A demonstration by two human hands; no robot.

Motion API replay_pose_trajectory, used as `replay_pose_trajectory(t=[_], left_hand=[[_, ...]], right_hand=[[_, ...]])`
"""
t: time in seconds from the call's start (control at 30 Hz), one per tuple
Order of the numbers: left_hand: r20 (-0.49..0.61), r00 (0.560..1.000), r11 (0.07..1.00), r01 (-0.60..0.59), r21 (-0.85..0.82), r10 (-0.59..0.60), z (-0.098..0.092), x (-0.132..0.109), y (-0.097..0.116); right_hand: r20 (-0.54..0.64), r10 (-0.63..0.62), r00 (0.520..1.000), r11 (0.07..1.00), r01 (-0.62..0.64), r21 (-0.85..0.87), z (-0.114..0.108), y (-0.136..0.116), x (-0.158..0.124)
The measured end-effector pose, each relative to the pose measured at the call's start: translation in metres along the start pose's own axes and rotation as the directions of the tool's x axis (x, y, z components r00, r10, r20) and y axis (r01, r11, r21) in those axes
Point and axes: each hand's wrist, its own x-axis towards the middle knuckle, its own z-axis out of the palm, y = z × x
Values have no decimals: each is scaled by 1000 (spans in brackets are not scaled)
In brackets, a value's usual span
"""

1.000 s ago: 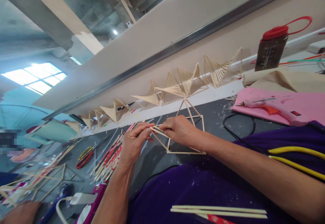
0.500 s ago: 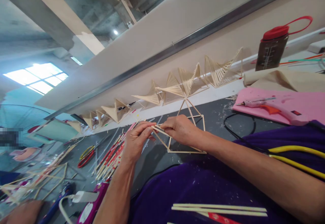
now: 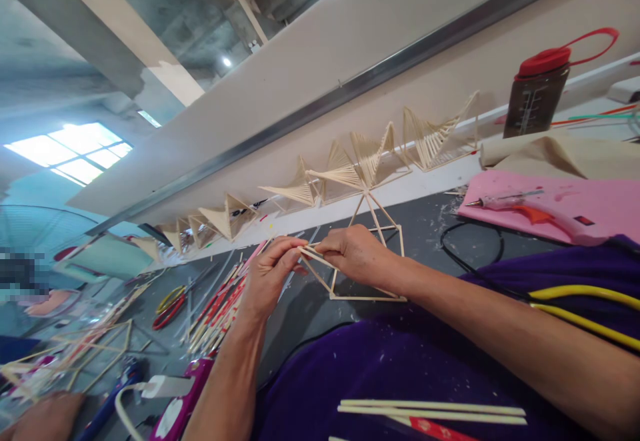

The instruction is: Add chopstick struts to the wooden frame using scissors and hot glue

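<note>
A frame of thin wooden sticks [image 3: 367, 299] stands on the dark table in front of me. My left hand [image 3: 274, 269] pinches its left corner, where stick ends meet. Close beside it, my right hand [image 3: 353, 252] is closed with fingertips on a stick near that same corner; the exact contact is hidden by the fingers. Two loose chopsticks [image 3: 430, 409] lie across the purple cloth [image 3: 400, 361] on my lap, with a red paper wrapper [image 3: 440, 429] beneath them.
Several finished stick models [image 3: 373, 154] line the wall. Wrapped chopsticks [image 3: 220, 308] and red-and-yellow-handled pliers [image 3: 170, 308] lie left, near a purple power strip [image 3: 183, 398]. A pink glue gun [image 3: 550, 218], its black cord and a bottle [image 3: 537, 94] are right. Another person's hand [image 3: 45, 418] shows lower left.
Both hands keep nearly the same place and grip at the frame's left corner. The view has shifted very slightly.
</note>
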Motion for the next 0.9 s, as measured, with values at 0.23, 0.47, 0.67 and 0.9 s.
replay_pose_trajectory(t=[0.23, 0.47, 0.67, 0.9], left_hand=[[15, 1000, 1000, -15, 22, 14, -2, 1, -4], [-42, 999, 1000, -19, 20, 20, 1, 2, -5], [-36, 997, 997, -67, 26, 68, 4, 4, -3], [-45, 997, 996, -61, -70, 58, 8, 3, -1]], right_hand=[[8, 2, 1000, 1000, -2, 16, -2, 0, 0], [86, 41, 995, 998, -37, -46, -9, -2, 1], [52, 123, 991, 974, -110, -196, -19, -10, 1], [31, 266, 963, 949, -256, -186, -45, -8, -30]])
